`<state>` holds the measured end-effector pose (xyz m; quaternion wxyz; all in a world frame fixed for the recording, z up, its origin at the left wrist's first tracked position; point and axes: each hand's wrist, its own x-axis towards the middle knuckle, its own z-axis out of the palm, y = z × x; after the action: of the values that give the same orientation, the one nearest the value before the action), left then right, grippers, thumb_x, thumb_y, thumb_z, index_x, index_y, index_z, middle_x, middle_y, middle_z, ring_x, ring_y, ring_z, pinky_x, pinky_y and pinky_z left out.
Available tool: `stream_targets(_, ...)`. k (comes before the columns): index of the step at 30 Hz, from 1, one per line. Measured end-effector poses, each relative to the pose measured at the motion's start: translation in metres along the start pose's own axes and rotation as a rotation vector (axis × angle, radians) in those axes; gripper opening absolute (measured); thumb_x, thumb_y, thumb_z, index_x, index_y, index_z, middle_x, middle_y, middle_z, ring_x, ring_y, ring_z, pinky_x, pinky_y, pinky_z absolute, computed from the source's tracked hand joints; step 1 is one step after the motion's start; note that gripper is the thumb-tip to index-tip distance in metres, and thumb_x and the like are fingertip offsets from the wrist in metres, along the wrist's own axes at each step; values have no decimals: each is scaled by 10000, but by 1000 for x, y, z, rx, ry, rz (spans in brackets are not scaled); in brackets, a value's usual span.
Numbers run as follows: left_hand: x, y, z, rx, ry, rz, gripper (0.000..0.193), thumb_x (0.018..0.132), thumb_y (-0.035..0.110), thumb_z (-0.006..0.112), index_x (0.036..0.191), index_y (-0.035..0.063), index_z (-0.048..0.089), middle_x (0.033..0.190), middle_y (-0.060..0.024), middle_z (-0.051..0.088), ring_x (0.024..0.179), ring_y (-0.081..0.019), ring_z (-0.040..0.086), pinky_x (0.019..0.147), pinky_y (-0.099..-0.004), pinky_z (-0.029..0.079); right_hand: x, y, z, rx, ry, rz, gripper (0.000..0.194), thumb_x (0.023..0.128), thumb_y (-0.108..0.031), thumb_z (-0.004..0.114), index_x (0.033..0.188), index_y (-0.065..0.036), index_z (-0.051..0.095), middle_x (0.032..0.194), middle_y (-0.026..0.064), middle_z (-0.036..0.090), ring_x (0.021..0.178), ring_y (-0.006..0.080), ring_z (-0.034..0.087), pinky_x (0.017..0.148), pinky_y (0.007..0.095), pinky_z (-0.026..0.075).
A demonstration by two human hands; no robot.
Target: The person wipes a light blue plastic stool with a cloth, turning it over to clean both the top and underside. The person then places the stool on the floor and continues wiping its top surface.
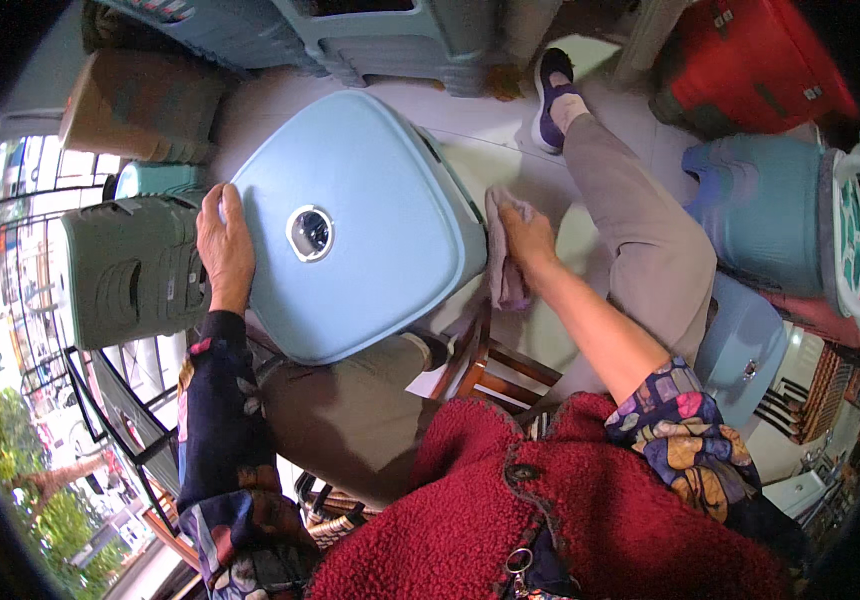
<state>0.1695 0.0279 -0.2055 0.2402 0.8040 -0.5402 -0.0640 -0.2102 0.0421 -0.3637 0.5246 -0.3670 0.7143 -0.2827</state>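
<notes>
A light-blue plastic stool (370, 195) with a rounded square top is tilted in front of my knees. Near the middle of that top is a round hole with a bright rim. My left hand (226, 244) grips the stool's left edge, its fingertips on the upper face. A crumpled, dull mauve cloth (505, 262) is bunched in my right hand (527, 236), close against the stool's right side. From this angle I cannot tell whether the cloth touches the stool. The stool's legs are mostly hidden beneath the top.
Green-grey plastic stools (130, 274) lie at left beside a cardboard box (145, 105). Teal stools (760, 217) and a red case (760, 67) stand at right. Between my legs is a brown wooden stool (505, 367). Grey-blue plastic pieces (400, 52) line the far side.
</notes>
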Motion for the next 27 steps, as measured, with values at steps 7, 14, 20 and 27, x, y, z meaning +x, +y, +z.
stream_targets(7,0,-11,7,-13,76,90,493,1054,445,488,1347,68,609,1296,-194,639,1202,-375,576,1044,-447,446,-28,-153,-3,-63,-91,-914,500,917,-398,725,1287,-63,695,1297,186,643,1187,347,616,1028,418,475)
stream_targets(14,3,-33,21,-84,191,21,513,1042,493,517,1321,75,617,1204,-244,647,1128,-399,616,971,-467,490,-102,-120,-37,-364,-156,-1122,462,808,-163,811,1249,-75,704,1261,163,604,1167,368,592,1019,441,481)
stream_targets(20,1,-31,21,-120,324,-20,477,1038,479,549,1315,100,632,1195,-213,645,1117,-379,631,958,-466,508,-125,-89,-85,-85,-366,-556,411,932,-196,740,1290,-8,666,1250,128,677,1105,267,679,977,350,527)
stream_targets(27,-59,41,-11,-505,503,292,298,1001,211,673,1262,67,668,1165,-138,666,1030,-229,674,848,-366,565,-125,-117,-107,828,-561,34,552,1060,-420,489,1479,-65,528,1399,141,645,1243,320,646,1085,492,518)
